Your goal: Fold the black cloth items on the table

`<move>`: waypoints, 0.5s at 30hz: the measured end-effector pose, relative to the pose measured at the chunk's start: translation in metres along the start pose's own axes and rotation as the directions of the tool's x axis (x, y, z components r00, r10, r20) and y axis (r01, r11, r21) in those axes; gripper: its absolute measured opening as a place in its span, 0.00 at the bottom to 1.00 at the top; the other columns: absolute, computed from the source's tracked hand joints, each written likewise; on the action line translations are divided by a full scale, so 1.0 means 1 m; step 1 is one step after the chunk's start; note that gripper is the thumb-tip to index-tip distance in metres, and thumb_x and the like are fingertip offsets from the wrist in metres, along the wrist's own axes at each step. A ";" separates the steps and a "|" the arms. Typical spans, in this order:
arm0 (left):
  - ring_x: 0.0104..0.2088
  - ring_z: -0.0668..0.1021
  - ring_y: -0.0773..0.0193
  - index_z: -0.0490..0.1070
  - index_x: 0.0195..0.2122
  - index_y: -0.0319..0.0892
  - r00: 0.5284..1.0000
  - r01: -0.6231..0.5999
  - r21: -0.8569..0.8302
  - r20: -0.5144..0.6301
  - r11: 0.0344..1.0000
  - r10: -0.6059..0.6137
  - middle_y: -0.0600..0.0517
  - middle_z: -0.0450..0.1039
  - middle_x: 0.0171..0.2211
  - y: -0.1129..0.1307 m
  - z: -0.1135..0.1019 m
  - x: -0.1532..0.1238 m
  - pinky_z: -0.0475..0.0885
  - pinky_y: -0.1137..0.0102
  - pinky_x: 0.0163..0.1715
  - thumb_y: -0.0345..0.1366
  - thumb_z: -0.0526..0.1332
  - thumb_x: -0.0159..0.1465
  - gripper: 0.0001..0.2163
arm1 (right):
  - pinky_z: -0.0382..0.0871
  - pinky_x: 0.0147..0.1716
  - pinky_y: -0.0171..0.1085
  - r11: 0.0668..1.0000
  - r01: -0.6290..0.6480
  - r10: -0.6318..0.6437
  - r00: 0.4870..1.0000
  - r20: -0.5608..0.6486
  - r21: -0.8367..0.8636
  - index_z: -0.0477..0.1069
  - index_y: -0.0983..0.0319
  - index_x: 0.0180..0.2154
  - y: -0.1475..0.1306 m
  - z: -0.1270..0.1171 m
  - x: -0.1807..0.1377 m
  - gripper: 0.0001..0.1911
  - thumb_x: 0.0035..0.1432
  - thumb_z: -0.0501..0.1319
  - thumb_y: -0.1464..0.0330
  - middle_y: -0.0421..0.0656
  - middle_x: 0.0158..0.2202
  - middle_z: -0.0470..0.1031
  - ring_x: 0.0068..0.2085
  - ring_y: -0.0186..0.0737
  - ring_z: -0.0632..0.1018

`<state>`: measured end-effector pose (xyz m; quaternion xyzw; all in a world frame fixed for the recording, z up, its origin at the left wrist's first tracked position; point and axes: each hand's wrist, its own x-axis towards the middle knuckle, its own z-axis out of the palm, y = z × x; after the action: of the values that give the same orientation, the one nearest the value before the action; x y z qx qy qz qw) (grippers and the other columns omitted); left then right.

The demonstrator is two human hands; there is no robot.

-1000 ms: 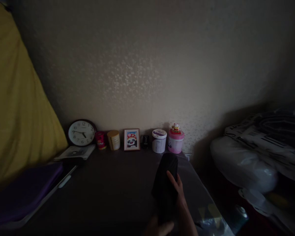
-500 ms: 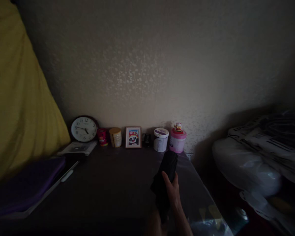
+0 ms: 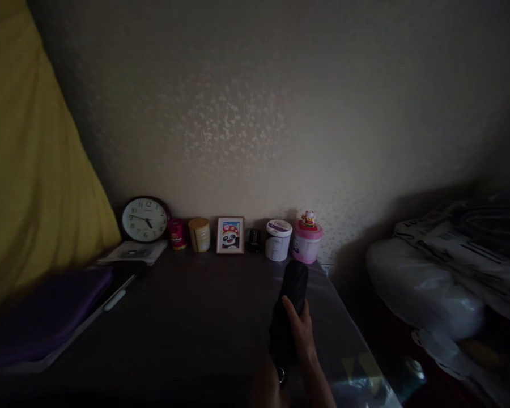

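Note:
A black folding umbrella, its cloth gathered in, points away from me over the right part of the dark table. My right hand is closed around its right side, the thumb lying across the top. At the near end, by a shiny ring, my left hand grips the umbrella low down. Its fingers are mostly lost in shadow.
Along the wall stand a clock, a red can, a yellow tin, a framed panda picture, a white tub and a pink tub. A purple laptop-like slab lies left; wrapped bundles lie right.
The loose flap of black cloth on the umbrella's left side now lies closer in. A shiny ring has come into sight at its near end. Both hands have shifted slightly.

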<state>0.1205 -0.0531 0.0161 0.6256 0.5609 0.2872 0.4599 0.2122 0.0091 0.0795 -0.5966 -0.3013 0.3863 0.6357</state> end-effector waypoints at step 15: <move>0.57 0.60 0.55 0.56 0.55 0.38 0.993 -0.013 -0.209 0.109 0.978 0.036 0.43 0.61 0.54 0.008 -0.011 -0.007 0.52 0.67 0.56 0.29 0.57 0.48 0.30 | 0.69 0.24 0.36 0.998 -0.053 0.055 0.997 0.058 -0.040 0.63 0.62 0.47 0.004 -0.003 -0.005 0.34 0.41 0.62 0.49 0.39 0.26 0.73 0.27 0.41 0.75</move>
<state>0.1130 -0.0564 0.0285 0.5961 0.4933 0.3143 0.5500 0.2113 0.0033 0.0761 -0.6049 -0.3110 0.4149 0.6043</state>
